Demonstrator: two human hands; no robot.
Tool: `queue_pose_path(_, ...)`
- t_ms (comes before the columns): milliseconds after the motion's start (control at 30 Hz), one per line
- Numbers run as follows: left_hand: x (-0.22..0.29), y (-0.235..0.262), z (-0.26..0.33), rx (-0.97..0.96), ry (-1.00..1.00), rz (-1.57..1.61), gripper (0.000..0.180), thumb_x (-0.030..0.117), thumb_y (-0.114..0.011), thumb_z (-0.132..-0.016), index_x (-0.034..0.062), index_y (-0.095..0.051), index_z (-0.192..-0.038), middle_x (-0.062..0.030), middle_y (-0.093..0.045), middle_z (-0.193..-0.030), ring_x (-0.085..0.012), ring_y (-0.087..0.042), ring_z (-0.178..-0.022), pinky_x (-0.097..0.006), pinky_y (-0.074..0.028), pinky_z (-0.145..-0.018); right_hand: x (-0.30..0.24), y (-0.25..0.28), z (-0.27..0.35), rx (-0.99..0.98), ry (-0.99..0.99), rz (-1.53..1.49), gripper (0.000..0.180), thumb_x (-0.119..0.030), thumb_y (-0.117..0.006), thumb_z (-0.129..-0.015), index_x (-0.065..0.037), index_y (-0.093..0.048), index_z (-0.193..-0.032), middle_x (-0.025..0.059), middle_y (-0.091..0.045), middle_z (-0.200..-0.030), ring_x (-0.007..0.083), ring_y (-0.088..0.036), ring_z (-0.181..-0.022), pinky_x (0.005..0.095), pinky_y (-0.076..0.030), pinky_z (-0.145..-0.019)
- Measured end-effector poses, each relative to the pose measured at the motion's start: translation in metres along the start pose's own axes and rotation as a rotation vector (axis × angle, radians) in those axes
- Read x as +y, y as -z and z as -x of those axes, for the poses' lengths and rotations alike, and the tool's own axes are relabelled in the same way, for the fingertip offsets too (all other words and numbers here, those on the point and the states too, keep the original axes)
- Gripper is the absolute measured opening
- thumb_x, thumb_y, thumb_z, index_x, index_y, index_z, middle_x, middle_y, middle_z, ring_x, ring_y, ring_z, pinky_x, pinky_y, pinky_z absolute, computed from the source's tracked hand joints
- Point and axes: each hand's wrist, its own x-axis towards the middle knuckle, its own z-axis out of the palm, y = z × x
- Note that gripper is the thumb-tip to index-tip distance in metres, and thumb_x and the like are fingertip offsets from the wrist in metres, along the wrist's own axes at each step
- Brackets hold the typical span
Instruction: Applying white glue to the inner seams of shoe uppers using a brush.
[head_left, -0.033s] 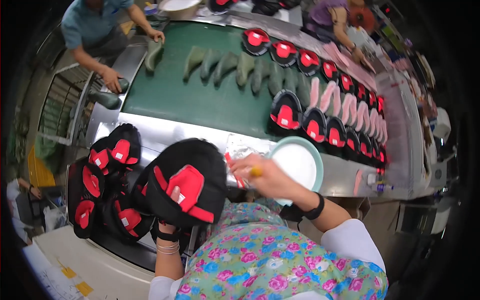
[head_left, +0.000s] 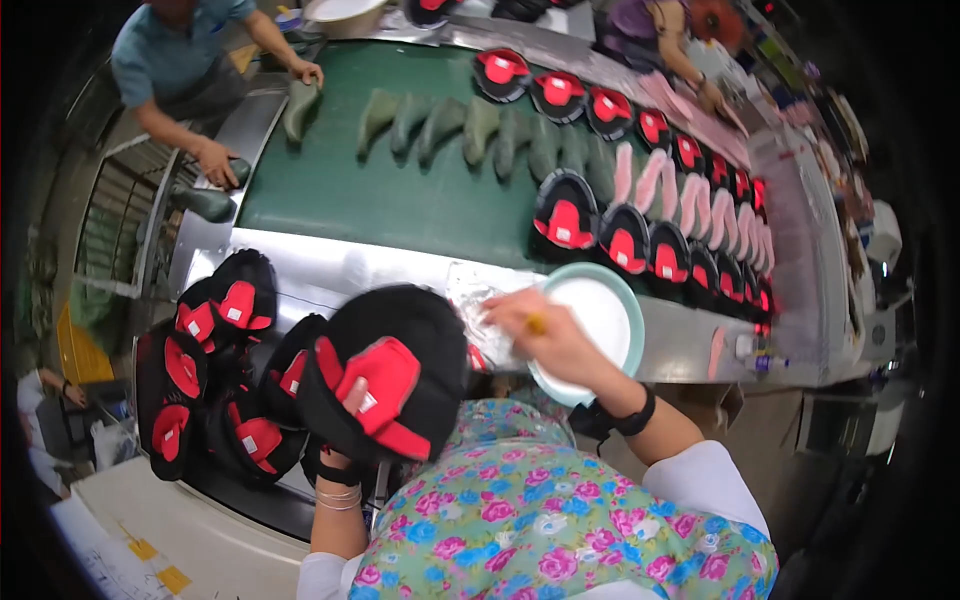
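Note:
My left hand [head_left: 356, 397] holds a large black shoe upper [head_left: 437, 340] with a red tongue and lining. Its thumb lies over the red part, while the other fingers are hidden behind the upper. My right hand [head_left: 560, 345] is closed around a tool with a yellow handle [head_left: 537, 323]. The tool's working end cannot be made out, and the hand is blurred. Just right of the upper, the hand is above crumpled silvery foil [head_left: 468, 288] and the left rim of a pale green bowl [head_left: 636, 340] of white liquid.
More black and red uppers [head_left: 258, 437] are piled at my left. Across the green belt [head_left: 330, 200] stand rows of dark green foot forms [head_left: 480, 130], pink insoles [head_left: 690, 200] and uppers [head_left: 565, 225]. One co-worker's hand [head_left: 215, 160] touches forms at far left; another person works far right.
The upper in my left hand has shifted slightly right and turned. My right hand has moved a little right, toward the bowl. The red strip beside its fingertips shows less now.

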Motion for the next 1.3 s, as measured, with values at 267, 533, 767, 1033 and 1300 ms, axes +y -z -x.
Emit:
queue_pose_path(267, 0.003, -0.066, 0.034, -0.69, -0.406, -0.418, 0.03, 0.017, -0.067, -0.08, 0.0069, -0.065, -0.108, -0.0152, -0.061, -0.114, -0.0281, -0.057, -0.107, -0.038, -0.044, -0.096, 0.189, 0.108, 0.107, 0.725, -0.509, 0.051, 0.029, -0.03, -0.072, -0.081, -0.001, -0.071, -0.086, 0.0101, -0.068, -0.072, 0.012, -0.063, -0.061, 0.0268, -0.051, -0.06)
queue_pose_path(533, 0.011, -0.103, 0.033, -0.609, 0.294, -0.4, 0.039, 0.019, -0.065, -0.089, 0.0004, -0.053, -0.122, -0.0073, -0.059, -0.115, -0.0169, -0.056, -0.102, -0.031, -0.045, -0.09, 0.261, 0.097, 0.138, 0.681, -0.446, 0.266, 0.02, -0.014, -0.074, -0.073, -0.004, -0.073, -0.091, 0.0154, -0.07, -0.083, 0.0256, -0.068, -0.074, 0.0309, -0.053, -0.071)
queue_pose_path(767, -0.015, -0.142, 0.036, -0.312, 0.341, -0.316, 0.033, 0.017, -0.059, -0.093, -0.0004, -0.054, -0.12, -0.0079, -0.059, -0.118, -0.0168, -0.054, -0.107, -0.032, -0.043, -0.093, 0.2, 0.121, 0.151, 0.756, -0.269, 0.075, 0.022, -0.009, -0.076, -0.073, -0.004, -0.072, -0.094, 0.0133, -0.07, -0.082, 0.0203, -0.068, -0.072, 0.0282, -0.052, -0.068)
queue_pose_path(1033, -0.003, -0.204, 0.023, -0.362, 0.111, -0.312, 0.035, 0.02, -0.056, -0.094, -0.0009, -0.053, -0.122, -0.011, -0.059, -0.118, -0.0197, -0.055, -0.107, -0.033, -0.044, -0.092, 0.15, 0.11, 0.133, 0.41, -0.046, -0.448, 0.021, -0.01, -0.075, -0.076, -0.001, -0.071, -0.095, 0.0055, -0.07, -0.087, 0.0098, -0.062, -0.078, 0.0221, -0.048, -0.071)
queue_pose_path(1300, 0.007, -0.195, 0.019, -0.379, -0.062, -0.26, 0.037, 0.023, -0.054, -0.096, -0.0015, -0.051, -0.124, -0.0141, -0.059, -0.118, -0.0226, -0.056, -0.107, -0.035, -0.044, -0.09, 0.174, 0.11, 0.134, 0.602, -0.276, -0.174, 0.024, -0.022, -0.075, -0.076, 0.0, -0.071, -0.081, 0.0065, -0.065, -0.062, 0.011, -0.061, -0.057, 0.0242, -0.047, -0.055)
